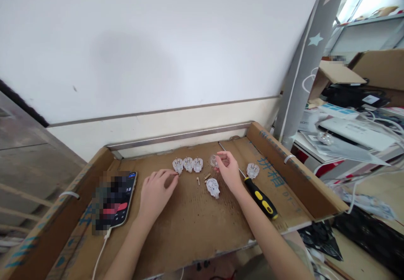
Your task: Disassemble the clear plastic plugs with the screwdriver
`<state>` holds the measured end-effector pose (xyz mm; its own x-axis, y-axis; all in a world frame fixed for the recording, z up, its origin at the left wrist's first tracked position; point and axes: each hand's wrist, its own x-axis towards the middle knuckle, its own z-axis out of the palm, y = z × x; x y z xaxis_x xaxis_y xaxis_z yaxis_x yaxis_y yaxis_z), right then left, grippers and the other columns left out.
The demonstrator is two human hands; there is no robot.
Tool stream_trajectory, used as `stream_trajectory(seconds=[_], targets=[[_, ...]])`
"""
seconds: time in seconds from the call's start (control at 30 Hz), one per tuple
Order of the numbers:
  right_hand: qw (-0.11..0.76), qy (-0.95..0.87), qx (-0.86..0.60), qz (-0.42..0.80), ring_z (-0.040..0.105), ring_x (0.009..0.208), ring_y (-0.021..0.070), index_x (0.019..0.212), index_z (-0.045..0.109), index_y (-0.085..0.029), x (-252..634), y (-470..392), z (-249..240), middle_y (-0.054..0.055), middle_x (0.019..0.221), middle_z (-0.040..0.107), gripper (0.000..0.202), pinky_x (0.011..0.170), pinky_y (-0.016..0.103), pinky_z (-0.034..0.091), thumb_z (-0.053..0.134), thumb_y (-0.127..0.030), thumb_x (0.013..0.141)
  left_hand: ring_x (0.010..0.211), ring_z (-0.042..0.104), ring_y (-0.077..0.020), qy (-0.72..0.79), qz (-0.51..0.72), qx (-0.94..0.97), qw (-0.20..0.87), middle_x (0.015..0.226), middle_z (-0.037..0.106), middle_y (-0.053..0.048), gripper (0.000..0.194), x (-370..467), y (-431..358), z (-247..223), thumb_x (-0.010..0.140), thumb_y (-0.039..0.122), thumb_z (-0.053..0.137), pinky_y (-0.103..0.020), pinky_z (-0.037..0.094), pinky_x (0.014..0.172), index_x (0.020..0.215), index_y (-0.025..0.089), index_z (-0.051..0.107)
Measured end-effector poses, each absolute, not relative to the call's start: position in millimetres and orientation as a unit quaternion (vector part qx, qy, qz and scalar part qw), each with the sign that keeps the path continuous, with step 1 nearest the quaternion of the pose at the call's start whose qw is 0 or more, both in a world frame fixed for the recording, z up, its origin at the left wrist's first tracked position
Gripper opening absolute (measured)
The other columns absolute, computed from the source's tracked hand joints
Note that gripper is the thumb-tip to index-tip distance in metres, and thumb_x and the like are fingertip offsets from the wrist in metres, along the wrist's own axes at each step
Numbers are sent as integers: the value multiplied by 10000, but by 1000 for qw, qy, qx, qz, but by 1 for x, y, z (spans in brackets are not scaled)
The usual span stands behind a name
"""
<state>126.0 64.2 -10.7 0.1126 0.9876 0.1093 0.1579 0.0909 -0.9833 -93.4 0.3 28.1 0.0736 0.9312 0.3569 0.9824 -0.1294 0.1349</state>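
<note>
My right hand (228, 169) pinches a clear plastic plug cover (213, 161) between thumb and fingers. Curled over the cardboard, my left hand (159, 189) has its thumb and fingertips together beside the leftmost clear plug (178, 165); anything between them is too small to make out. That plug stands in a row with a middle plug (188, 164) and a right plug (198, 164), pins up. Below my right hand lies an opened plug body (212, 187). Small brass pins (207, 176) and a small metal piece (198, 181) lie beside it.
A yellow-black screwdriver (261, 198) lies right of my right forearm, its shaft passing behind that hand. Another clear plug (253, 170) rests beyond it. At left is a phone (121, 202) with a white cable. Cardboard side walls (293, 166) border the work surface.
</note>
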Motion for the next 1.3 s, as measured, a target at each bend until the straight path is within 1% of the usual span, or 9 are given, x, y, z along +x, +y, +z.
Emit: stream_trajectory(seconds=[0.33,0.47,0.6,0.77,0.83,0.97,1.1,1.23,1.3], targets=[[382,-645,-638,175,521,806,106,973,559,-126,133,46,-7,32,847,555,306,788,313,445,480,-396,853,918,548,-241,-683,-137,-713,81,969,654,-21,182,-95,11,24,812,351,496,-351,383,770,838,269,657],[372,-661,-644,92,499,927,181,1003,584,-167,143,17,8,82,953,566,255,838,342,372,468,-312,829,902,546,-241,-682,-143,-713,78,939,649,-34,186,-91,17,17,825,331,477,-346,392,754,837,265,650],[379,-671,-636,44,510,948,187,1052,569,-230,173,-37,22,65,1017,577,283,831,321,348,444,-365,837,889,539,-241,-653,-157,-738,61,915,640,-29,142,-80,16,13,810,300,506,-352,395,757,785,262,641],[280,-668,-680,-117,519,1009,246,1139,526,-274,230,-91,-12,44,1117,570,410,802,378,323,522,-465,776,919,544,-231,-619,-183,-763,27,929,639,-11,112,-55,7,10,804,270,531,-352,393,771,749,263,628],[261,-684,-671,-118,553,944,215,1206,477,-279,244,-98,-31,33,1054,602,440,774,362,335,509,-437,796,919,551,-226,-615,-194,-764,23,929,641,-4,103,-50,6,12,805,275,536,-349,395,775,754,265,625],[320,-693,-645,-41,566,839,148,1198,478,-262,249,-95,-35,18,932,612,391,742,301,382,502,-353,818,911,563,-229,-668,-248,-698,75,970,635,-28,187,-55,12,19,838,346,499,-330,415,752,963,264,611],[449,-640,-623,-29,533,804,132,1178,531,-235,248,-93,18,47,912,557,390,743,274,412,512,-365,810,936,559,-247,-709,-233,-660,84,1011,624,-52,271,-69,21,22,853,378,464,-308,426,706,1063,252,582],[593,-570,-561,-99,513,906,187,1062,587,-206,248,-85,87,70,942,558,303,857,368,384,535,-345,797,950,557,-225,-706,-220,-673,24,999,625,-38,242,-82,32,19,865,316,438,-296,438,729,1066,250,557],[691,-529,-489,-60,551,936,199,1023,546,-194,241,-72,113,83,997,562,269,907,422,393,517,-356,810,945,564,-204,-680,-226,-697,-24,1032,614,-29,229,-89,38,18,871,286,422,-293,445,749,1059,253,548]])
